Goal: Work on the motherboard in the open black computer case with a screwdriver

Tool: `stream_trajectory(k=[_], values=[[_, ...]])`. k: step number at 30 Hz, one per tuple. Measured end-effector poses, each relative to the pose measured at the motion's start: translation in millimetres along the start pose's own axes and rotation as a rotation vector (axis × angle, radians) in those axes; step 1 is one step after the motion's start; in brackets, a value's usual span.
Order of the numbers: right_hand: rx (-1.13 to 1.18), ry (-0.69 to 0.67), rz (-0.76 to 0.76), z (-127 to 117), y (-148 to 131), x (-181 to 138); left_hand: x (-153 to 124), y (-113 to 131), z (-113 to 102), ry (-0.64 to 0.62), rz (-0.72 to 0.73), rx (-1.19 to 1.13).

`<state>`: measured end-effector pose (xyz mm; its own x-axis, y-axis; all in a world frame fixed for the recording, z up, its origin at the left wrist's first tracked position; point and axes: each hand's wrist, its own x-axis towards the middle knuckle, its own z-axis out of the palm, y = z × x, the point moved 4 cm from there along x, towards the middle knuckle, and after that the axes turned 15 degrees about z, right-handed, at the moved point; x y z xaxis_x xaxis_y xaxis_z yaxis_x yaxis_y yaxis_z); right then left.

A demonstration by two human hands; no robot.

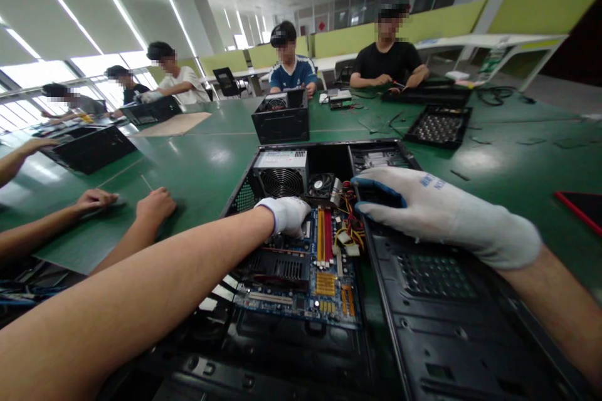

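An open black computer case (423, 301) lies on the green table in front of me. Inside it sit a blue motherboard (305, 276), a power supply (281, 174) with a round grille and a small CPU fan (321, 186). My left hand (286, 216), in a white glove, is curled down onto the motherboard just below the power supply; what its fingers hold is hidden. My right hand (437, 210), also gloved, rests on the case's inner metal frame with its fingers wrapped round a dark part beside the red and yellow cables (350, 216).
A co-worker's bare hands (155, 205) rest on the table at the left. Another black case (281, 116) stands beyond mine. A black tray (439, 126) lies at the back right. Several people sit along the far side. A red-edged object (580, 207) lies at the right.
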<state>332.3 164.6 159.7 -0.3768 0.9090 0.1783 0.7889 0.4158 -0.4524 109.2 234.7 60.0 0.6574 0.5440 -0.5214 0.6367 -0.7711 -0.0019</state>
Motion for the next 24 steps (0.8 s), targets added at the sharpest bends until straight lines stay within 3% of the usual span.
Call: stream_trajectory(k=[13,24], values=[[-0.021,0.017,-0.009,0.5,-0.9,0.5,-5.0,5.6,-5.6,-0.046,0.025,-0.006],[-0.006,0.015,-0.013,1.0,-0.8,0.2,-4.9,4.1,-5.0,-0.007,0.039,0.001]])
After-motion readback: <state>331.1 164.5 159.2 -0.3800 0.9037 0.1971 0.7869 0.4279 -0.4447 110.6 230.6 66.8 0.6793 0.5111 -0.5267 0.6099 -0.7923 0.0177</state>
